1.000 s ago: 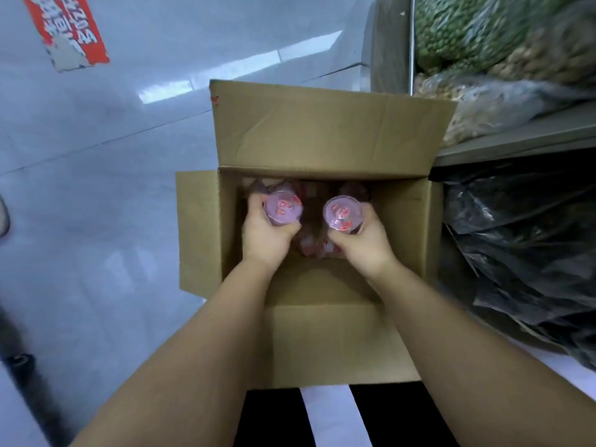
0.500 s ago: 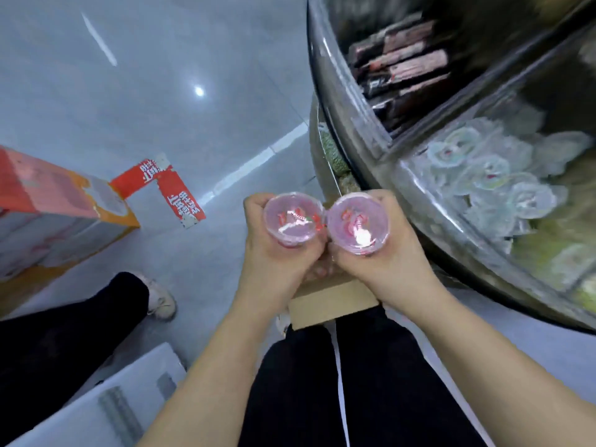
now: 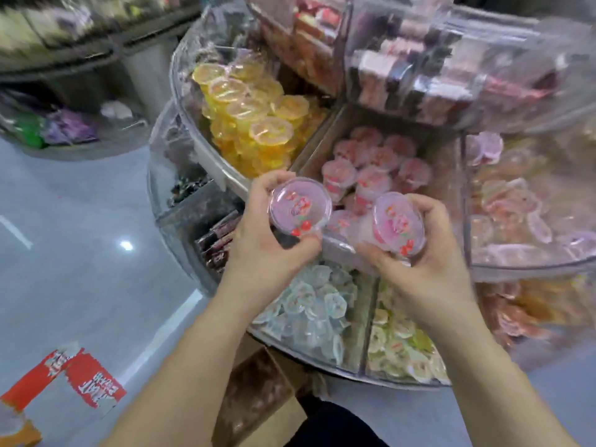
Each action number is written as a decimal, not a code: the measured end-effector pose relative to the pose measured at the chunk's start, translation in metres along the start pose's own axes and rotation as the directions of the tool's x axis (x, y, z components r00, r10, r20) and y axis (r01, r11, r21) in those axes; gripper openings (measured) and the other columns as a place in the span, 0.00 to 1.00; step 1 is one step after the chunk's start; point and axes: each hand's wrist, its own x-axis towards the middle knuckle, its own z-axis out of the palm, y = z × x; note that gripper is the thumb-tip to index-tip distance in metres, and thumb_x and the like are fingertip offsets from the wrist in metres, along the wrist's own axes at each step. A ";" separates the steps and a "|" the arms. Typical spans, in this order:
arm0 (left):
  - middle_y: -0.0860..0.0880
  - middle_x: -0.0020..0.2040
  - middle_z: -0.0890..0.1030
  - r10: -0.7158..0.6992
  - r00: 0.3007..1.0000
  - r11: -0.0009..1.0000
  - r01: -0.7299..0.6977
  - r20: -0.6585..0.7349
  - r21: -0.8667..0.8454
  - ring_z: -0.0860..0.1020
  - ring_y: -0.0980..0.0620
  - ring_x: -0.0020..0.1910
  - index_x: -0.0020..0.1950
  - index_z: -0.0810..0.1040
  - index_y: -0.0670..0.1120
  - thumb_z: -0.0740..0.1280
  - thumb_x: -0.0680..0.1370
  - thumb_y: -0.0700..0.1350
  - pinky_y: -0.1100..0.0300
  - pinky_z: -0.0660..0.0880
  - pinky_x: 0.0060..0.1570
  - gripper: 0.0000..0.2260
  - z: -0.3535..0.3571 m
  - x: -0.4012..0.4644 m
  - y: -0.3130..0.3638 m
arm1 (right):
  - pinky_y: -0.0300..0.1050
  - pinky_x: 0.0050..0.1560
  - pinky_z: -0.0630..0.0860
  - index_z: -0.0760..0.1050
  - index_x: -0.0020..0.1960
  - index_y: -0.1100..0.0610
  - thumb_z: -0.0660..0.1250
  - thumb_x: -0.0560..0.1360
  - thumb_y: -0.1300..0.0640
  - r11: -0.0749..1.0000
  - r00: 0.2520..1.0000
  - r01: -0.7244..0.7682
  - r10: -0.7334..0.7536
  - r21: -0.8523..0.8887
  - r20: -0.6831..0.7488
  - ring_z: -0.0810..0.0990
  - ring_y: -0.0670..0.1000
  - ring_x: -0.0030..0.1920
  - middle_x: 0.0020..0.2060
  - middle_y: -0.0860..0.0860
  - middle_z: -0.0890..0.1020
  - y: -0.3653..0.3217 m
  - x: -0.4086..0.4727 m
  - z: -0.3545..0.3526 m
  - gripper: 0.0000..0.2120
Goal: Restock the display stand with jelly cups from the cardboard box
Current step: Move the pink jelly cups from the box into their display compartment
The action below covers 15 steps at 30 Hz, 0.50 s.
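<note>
While lifted over the stand's clear front rim (image 3: 335,245), left hand (image 3: 267,250) grasping one pink jelly cup (image 3: 300,206), right hand (image 3: 429,269) grasping another (image 3: 399,222). Nearest, below, cardboard box (image 3: 258,398). Beyond, pink cups in the middle compartment (image 3: 371,169), room at its near edge; yellow cups (image 3: 254,114) crowding left.

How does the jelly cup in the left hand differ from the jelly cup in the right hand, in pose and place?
The left hand's jelly cup shows its lid almost face-on; the right hand's jelly cup is tilted, showing some side wall. The left hand's cup is at the pink-cup compartment's near corner; the right hand's cup is above its front wall. Both have pink lids with red fruit print, each gripped by one hand.
</note>
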 end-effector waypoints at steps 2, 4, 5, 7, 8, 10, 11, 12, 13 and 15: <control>0.63 0.52 0.76 0.029 0.999 0.997 -0.032 0.037 0.069 0.77 0.58 0.53 0.56 0.68 0.60 0.72 0.66 0.43 0.54 0.76 0.54 0.24 0.018 0.023 0.007 | 0.32 0.46 0.74 0.68 0.50 0.38 0.74 0.61 0.46 0.997 0.998 -0.016 0.012 -0.076 -0.056 0.78 0.37 0.44 0.44 0.37 0.79 0.003 0.021 -0.024 0.22; 0.60 0.52 0.77 0.051 0.996 0.990 -0.060 0.073 0.127 0.77 0.58 0.53 0.57 0.68 0.56 0.73 0.66 0.44 0.54 0.75 0.55 0.24 0.032 0.042 0.008 | 0.33 0.45 0.73 0.68 0.47 0.38 0.76 0.61 0.48 0.981 0.995 -0.059 0.044 -0.187 -0.085 0.78 0.36 0.43 0.42 0.35 0.79 0.009 0.043 -0.041 0.21; 0.59 0.53 0.77 0.042 0.995 0.988 -0.054 0.087 0.144 0.77 0.56 0.53 0.57 0.69 0.56 0.73 0.66 0.45 0.53 0.75 0.56 0.24 0.038 0.049 0.007 | 0.30 0.43 0.71 0.68 0.46 0.40 0.77 0.62 0.50 0.962 0.994 -0.076 0.053 -0.261 -0.093 0.77 0.35 0.42 0.41 0.34 0.78 0.014 0.052 -0.047 0.21; 0.57 0.53 0.78 -0.005 0.994 0.987 -0.013 0.111 0.159 0.77 0.54 0.54 0.56 0.70 0.57 0.75 0.66 0.46 0.54 0.76 0.54 0.23 0.047 0.060 0.001 | 0.31 0.38 0.68 0.66 0.46 0.44 0.76 0.64 0.51 0.908 0.993 -0.108 0.076 -0.405 -0.093 0.76 0.37 0.40 0.39 0.36 0.77 0.025 0.067 -0.053 0.20; 0.56 0.54 0.77 -0.011 0.993 0.983 -0.011 0.120 0.185 0.77 0.54 0.55 0.56 0.71 0.58 0.76 0.66 0.45 0.56 0.76 0.53 0.23 0.050 0.063 -0.002 | 0.36 0.36 0.66 0.66 0.47 0.47 0.75 0.65 0.51 0.872 0.991 -0.123 0.088 -0.475 -0.096 0.75 0.42 0.40 0.41 0.39 0.77 0.031 0.073 -0.054 0.19; 0.55 0.55 0.74 0.008 0.989 0.957 -0.050 0.145 0.285 0.74 0.56 0.56 0.57 0.71 0.57 0.76 0.67 0.43 0.62 0.75 0.53 0.24 0.056 0.069 -0.008 | 0.41 0.36 0.61 0.65 0.49 0.52 0.72 0.69 0.53 0.783 0.988 -0.149 0.094 -0.604 -0.122 0.74 0.51 0.43 0.46 0.49 0.77 0.042 0.082 -0.052 0.17; 0.54 0.55 0.73 0.010 0.987 0.942 -0.064 0.163 0.331 0.73 0.57 0.56 0.58 0.72 0.55 0.76 0.67 0.41 0.65 0.73 0.53 0.24 0.058 0.071 -0.010 | 0.43 0.38 0.62 0.65 0.50 0.55 0.71 0.70 0.54 0.743 0.986 -0.166 0.102 -0.649 -0.134 0.76 0.55 0.46 0.49 0.52 0.77 0.045 0.086 -0.049 0.16; 0.54 0.54 0.72 0.010 0.984 0.927 -0.076 0.180 0.366 0.73 0.57 0.56 0.57 0.71 0.54 0.75 0.66 0.40 0.69 0.71 0.53 0.24 0.060 0.074 -0.012 | 0.44 0.39 0.65 0.66 0.53 0.57 0.69 0.71 0.56 0.711 0.983 -0.182 0.120 -0.680 -0.138 0.77 0.59 0.49 0.52 0.55 0.76 0.048 0.089 -0.047 0.16; 0.55 0.53 0.72 0.013 0.981 0.915 -0.090 0.195 0.394 0.72 0.58 0.54 0.56 0.71 0.54 0.75 0.66 0.38 0.75 0.68 0.52 0.24 0.061 0.076 -0.013 | 0.47 0.43 0.69 0.65 0.55 0.59 0.68 0.71 0.59 0.682 0.980 -0.198 0.148 -0.704 -0.133 0.77 0.61 0.52 0.55 0.57 0.75 0.052 0.092 -0.043 0.16; 0.55 0.52 0.72 0.000 0.978 0.891 -0.094 0.208 0.445 0.70 0.61 0.51 0.55 0.71 0.53 0.74 0.64 0.36 0.81 0.63 0.48 0.24 0.064 0.080 -0.014 | 0.51 0.48 0.72 0.63 0.61 0.62 0.66 0.72 0.62 0.636 0.965 -0.244 0.234 -0.732 -0.119 0.76 0.63 0.56 0.59 0.60 0.72 0.059 0.095 -0.036 0.20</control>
